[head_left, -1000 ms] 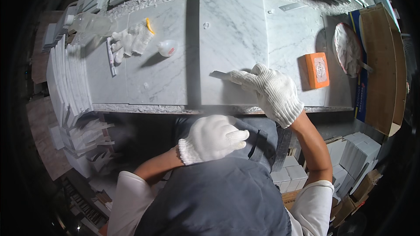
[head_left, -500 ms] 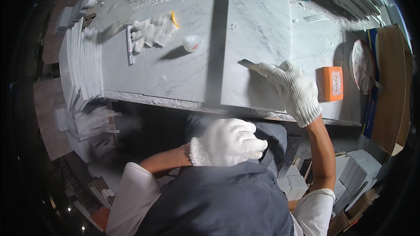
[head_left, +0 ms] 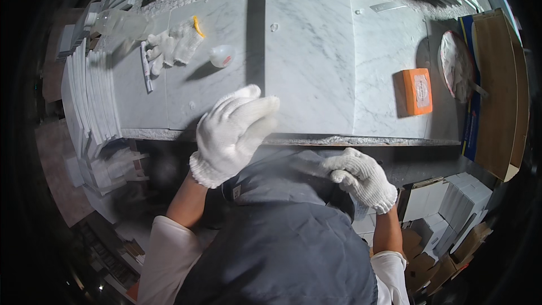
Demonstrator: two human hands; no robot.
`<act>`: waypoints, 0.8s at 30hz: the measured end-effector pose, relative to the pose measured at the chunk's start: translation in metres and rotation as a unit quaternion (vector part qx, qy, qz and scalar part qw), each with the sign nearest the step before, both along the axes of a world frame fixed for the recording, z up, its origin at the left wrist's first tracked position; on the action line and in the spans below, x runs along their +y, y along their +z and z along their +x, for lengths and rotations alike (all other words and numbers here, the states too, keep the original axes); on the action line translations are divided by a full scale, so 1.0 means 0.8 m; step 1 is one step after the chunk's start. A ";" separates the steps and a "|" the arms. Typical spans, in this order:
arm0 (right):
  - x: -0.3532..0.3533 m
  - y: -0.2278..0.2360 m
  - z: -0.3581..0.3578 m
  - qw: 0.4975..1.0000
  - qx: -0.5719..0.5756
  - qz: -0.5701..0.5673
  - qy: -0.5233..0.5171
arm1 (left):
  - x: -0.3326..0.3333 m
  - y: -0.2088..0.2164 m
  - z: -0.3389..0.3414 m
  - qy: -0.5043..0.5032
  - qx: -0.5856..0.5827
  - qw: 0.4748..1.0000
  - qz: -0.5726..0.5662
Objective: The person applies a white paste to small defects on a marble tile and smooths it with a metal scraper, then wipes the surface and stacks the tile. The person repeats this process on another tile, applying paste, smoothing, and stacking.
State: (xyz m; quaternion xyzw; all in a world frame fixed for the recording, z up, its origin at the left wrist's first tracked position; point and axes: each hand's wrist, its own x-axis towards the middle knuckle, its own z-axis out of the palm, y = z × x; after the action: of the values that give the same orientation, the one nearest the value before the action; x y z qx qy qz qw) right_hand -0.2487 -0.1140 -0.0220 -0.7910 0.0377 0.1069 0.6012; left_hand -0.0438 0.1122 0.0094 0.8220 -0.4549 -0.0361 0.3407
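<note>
A white, grey-veined marble-look tile lies on top of other tiles on the bench. My left hand, in a white knit glove, reaches over the bench's front edge beside this tile's near left corner. Its fingers are stretched out and hold nothing. My right hand, gloved the same way, is below the bench edge above my lap. It is closed around a flat scraper-like blade, smeared by motion and pointing left.
An orange box stands on the right, before a round pad and an open carton. Leftward lie a small translucent cup, a spare glove, a marker and a clear bottle. Stacked tiles flank the bench.
My right hand has drawn back from the raised tile to above my lap, keeping the blade. My left hand has risen from my lap to the bench edge. The view has shifted slightly.
</note>
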 end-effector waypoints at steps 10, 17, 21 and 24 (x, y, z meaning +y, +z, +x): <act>0.008 -0.003 0.003 0.998 -0.041 0.039 -0.017 | -0.049 -0.027 -0.019 -0.082 -0.164 0.979 0.087; 0.013 0.017 0.008 0.959 0.124 0.221 -0.130 | -0.054 -0.033 -0.038 -0.089 -0.201 0.966 0.134; 0.017 0.018 0.010 0.920 0.132 0.296 -0.219 | -0.061 -0.037 -0.042 -0.048 -0.271 0.955 0.108; 0.012 0.017 0.006 0.920 0.107 0.274 -0.260 | -0.064 -0.029 -0.042 -0.069 -0.249 0.961 0.099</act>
State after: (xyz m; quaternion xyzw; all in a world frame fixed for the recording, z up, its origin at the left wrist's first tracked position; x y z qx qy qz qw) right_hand -0.2435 -0.1043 -0.0086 -0.5413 0.2749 0.0367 0.7937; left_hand -0.0772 0.0614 -0.0139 0.8010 -0.5754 0.1012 0.1308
